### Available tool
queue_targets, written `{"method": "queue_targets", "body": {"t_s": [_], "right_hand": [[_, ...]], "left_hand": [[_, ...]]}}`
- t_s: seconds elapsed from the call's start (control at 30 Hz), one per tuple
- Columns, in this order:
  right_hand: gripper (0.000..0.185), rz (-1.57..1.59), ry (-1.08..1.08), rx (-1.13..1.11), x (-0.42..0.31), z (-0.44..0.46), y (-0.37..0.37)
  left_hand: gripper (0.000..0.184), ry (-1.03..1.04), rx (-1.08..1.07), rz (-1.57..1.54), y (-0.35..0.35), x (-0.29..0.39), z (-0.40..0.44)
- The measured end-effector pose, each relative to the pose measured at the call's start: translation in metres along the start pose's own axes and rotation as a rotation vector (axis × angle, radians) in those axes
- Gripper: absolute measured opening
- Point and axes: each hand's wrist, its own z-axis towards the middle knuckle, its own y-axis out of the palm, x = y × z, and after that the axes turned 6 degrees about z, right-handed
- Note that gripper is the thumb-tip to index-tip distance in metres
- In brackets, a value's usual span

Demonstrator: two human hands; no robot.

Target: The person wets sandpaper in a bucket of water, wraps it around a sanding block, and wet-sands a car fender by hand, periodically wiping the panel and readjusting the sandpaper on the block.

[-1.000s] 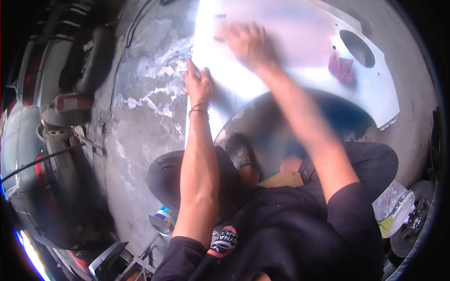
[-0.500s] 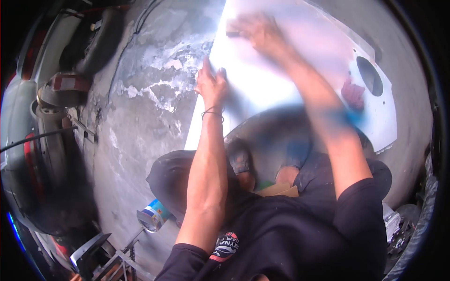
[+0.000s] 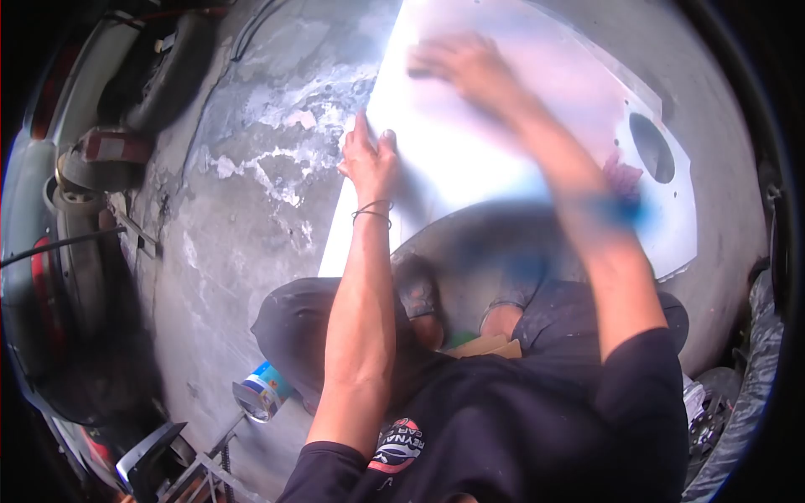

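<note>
A pale white and pinkish car body panel (image 3: 495, 134) with a curved wheel-arch cutout and an oval hole lies before me. My left hand (image 3: 367, 163) grips its left edge, thumb on the face and fingers at the rim. Over the panel's upper part, my right hand (image 3: 470, 71) is smeared by motion, palm down. A small dark pad (image 3: 418, 73) shows under its fingertips, too blurred to tell its exact kind. A crumpled dark-pink cloth (image 3: 622, 178) lies on the panel near the oval hole, partly behind my right forearm.
Car bumpers (image 3: 84, 142) and other parts are piled along the left. A blue-labelled can (image 3: 264, 392) stands by my knee, near a metal frame (image 3: 205, 469). Cardboard (image 3: 486, 346) lies between my feet. Worn concrete floor (image 3: 243, 201) surrounds the panel.
The view has shifted slightly, moving most things a little left. My right hand stays over the panel's upper part, still blurred, slightly lower in view. My left hand keeps its hold on the edge.
</note>
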Motion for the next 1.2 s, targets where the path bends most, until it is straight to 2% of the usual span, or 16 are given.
{"method": "queue_targets", "body": {"t_s": [0.17,0.27,0.33,0.43,0.53,0.63,0.73,0.8,0.83,0.87,0.93,0.97,1.07,1.1,1.17,1.2], "right_hand": [[0.04,-0.061,0.0,-0.071,0.069,-0.102,-0.108],[0.044,-0.041,0.022,-0.08,0.065,-0.083,-0.097],[0.034,-0.015,0.027,-0.035,0.059,-0.035,-0.05],[0.035,-0.061,0.046,0.03,0.055,0.018,0.0],[0.034,0.069,0.144,0.035,0.045,-0.002,-0.005],[0.032,-0.076,-0.064,0.06,0.013,-0.068,-0.022],[0.036,-0.101,0.028,-0.032,-0.007,-0.072,-0.04],[0.034,-0.172,0.095,0.107,0.029,-0.032,-0.026],[0.035,-0.194,0.259,0.128,0.043,-0.013,-0.015],[0.035,-0.243,0.281,0.115,0.057,-0.001,0.002],[0.036,-0.245,0.51,0.118,0.014,0.007,0.006],[0.036,-0.25,0.508,0.138,-0.014,-0.001,0.006],[0.034,-0.214,0.194,0.17,-0.071,-0.044,0.021],[0.034,-0.218,0.211,0.176,-0.064,-0.051,0.015],[0.036,-0.327,-0.002,0.179,-0.039,-0.059,0.006],[0.036,-0.351,0.093,0.167,-0.021,-0.048,0.005]], "left_hand": [[0.074,-0.029,-0.062,-0.002,-0.006,0.007,0.002],[0.075,-0.007,-0.062,-0.011,-0.002,0.004,0.007],[0.076,0.009,0.017,0.022,0.004,0.0,0.007],[0.076,0.02,0.023,0.027,0.004,-0.001,0.009],[0.075,-0.004,-0.063,-0.031,-0.005,0.003,0.006],[0.073,-0.048,-0.058,-0.021,-0.006,0.009,0.004],[0.072,-0.042,-0.052,-0.023,-0.006,0.008,0.004],[0.073,-0.012,-0.024,-0.003,0.001,0.001,0.005],[0.075,0.019,0.022,-0.001,0.003,0.001,0.006],[0.074,-0.007,-0.012,0.014,-0.002,0.006,0.005],[0.074,0.011,-0.013,0.005,0.001,0.004,0.005],[0.074,0.013,0.001,0.001,0.003,0.001,0.006],[0.073,0.013,-0.025,-0.012,0.005,-0.005,0.01],[0.072,0.016,-0.035,-0.059,0.004,-0.006,0.007],[0.071,0.022,-0.04,-0.021,0.001,0.0,0.01],[0.071,0.025,-0.044,-0.043,0.001,0.001,0.011]]}}
